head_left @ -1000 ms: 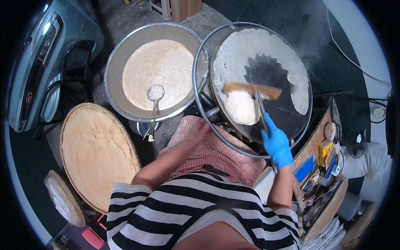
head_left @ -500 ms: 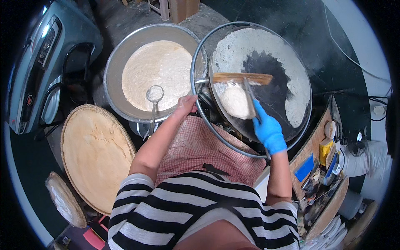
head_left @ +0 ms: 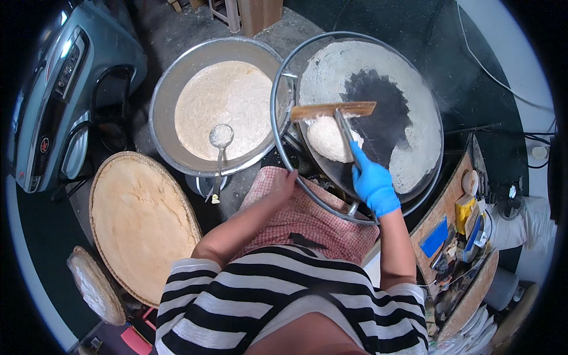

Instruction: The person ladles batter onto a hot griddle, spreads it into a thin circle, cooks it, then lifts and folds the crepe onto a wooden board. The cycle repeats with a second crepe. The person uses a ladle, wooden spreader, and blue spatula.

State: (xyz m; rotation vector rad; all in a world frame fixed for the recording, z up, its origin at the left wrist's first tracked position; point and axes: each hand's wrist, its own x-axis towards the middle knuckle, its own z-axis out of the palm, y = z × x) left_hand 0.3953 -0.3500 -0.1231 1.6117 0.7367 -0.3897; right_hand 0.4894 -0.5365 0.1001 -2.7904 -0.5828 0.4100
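My right hand (head_left: 371,183), in a blue glove, grips the metal handle of a wooden scraper (head_left: 315,111). Its blade lies over a round dark griddle (head_left: 377,89) coated with a pale ring of batter. A lump of dough (head_left: 325,142) sits beside the blade at the griddle's left side. My bare left hand (head_left: 284,183) is closed at the lower left of the metal ring (head_left: 277,136) around the griddle. Left of the griddle, a steel basin (head_left: 164,112) holds pale batter and a ladle (head_left: 222,135).
A wide round tray of thin pale flatbread (head_left: 145,225) lies at lower left, beside a smaller wrapped stack (head_left: 94,284). A grey-blue machine (head_left: 77,100) stands at left. At right a wooden board (head_left: 438,254) holds assorted items. A cardboard box (head_left: 260,15) and stool are at the back.
The scraper and my right hand have moved left and upward with the dough. My left hand rose along the ring, then came back down. The batter coating's inner edge has changed.
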